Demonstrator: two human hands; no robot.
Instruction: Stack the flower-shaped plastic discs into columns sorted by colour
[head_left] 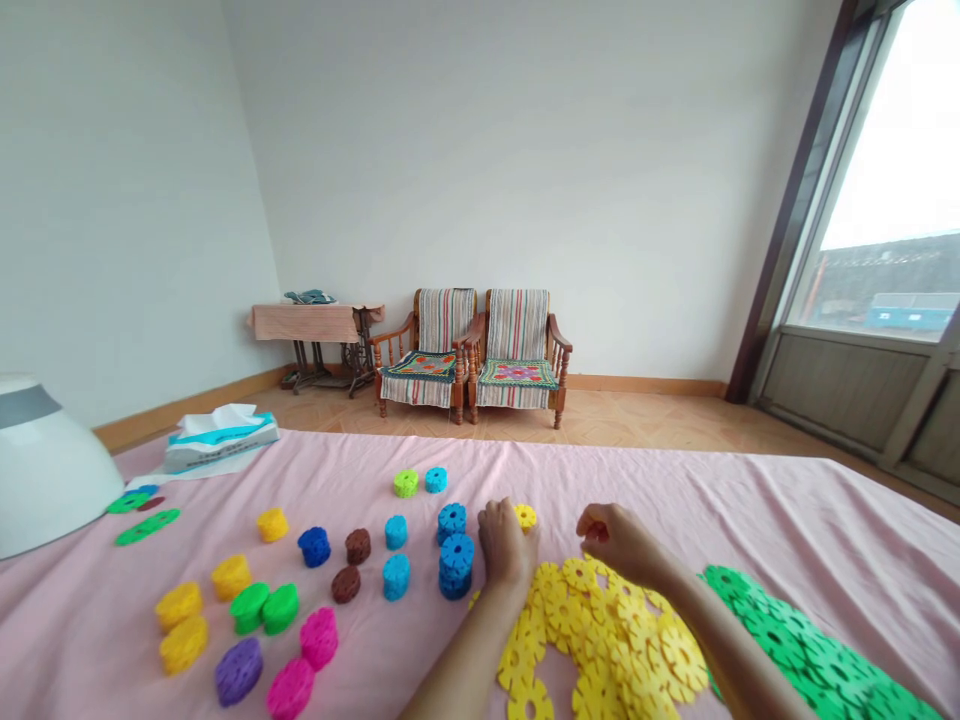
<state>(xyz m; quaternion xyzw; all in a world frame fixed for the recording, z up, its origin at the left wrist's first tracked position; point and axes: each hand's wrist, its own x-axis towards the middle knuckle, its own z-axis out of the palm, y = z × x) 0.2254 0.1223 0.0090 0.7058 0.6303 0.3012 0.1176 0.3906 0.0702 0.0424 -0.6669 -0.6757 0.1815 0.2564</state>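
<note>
1. Nearest the camera, a loose heap of yellow snowflake discs (600,640) is spread on the pink cloth (750,500), with a band of green discs (802,645) lying just to its right.
2. Over the far edge of the yellow heap, the right hand (619,540) is seen curled shut, its fingertips pinched together; a small disc may be held between them, but that cannot be told for certain.
3. Just left of it, the left hand (504,548) is set down with the fingers bent around a short yellow stack (526,516), which shows just beyond its knuckles. The stack is touched by this hand and lies to the left of the right hand's fingertips, a little farther from the camera; the left hand is much the nearer of the two. The stack's axis stands upright.
4. Immediately left of the left hand, a tall blue stack (456,566) stands upright, close beside the wrist.
5. Farther left, finished stacks in cyan, brown, dark blue, yellow, green, magenta and purple are scattered well apart.
6. Beyond them, a tissue pack (219,438) lies near the cloth's far edge; its print is too small to be read.
7. Against the far wall, two wooden armchairs (471,352) are placed side by side.
</note>
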